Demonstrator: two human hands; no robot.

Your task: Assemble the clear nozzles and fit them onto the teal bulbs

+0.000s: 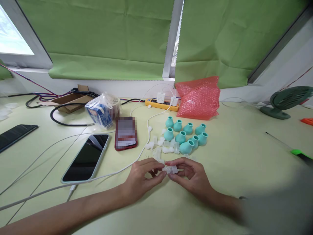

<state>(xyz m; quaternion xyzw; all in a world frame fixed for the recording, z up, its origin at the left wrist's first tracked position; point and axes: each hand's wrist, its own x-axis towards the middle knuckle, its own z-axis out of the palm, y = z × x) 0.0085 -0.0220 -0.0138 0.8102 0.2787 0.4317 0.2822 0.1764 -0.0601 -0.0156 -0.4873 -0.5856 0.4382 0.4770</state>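
Observation:
My left hand [143, 178] and my right hand [192, 176] meet low on the table, fingertips pinched on a small clear plastic part [171, 169] held between them. Just beyond lie several more clear plastic parts [162, 145], loose on the table. Behind those stand several teal rubber bulb-shaped pieces [187, 134] in a cluster.
A phone [86, 158] on a white cable lies left of my hands, a red phone [125, 133] behind it, another dark phone [14, 135] far left. A bagged carton [101, 112], cardboard box [69, 99], yellow power strip [161, 104], pink bubble wrap [199, 98] and green fan [286, 101] line the back.

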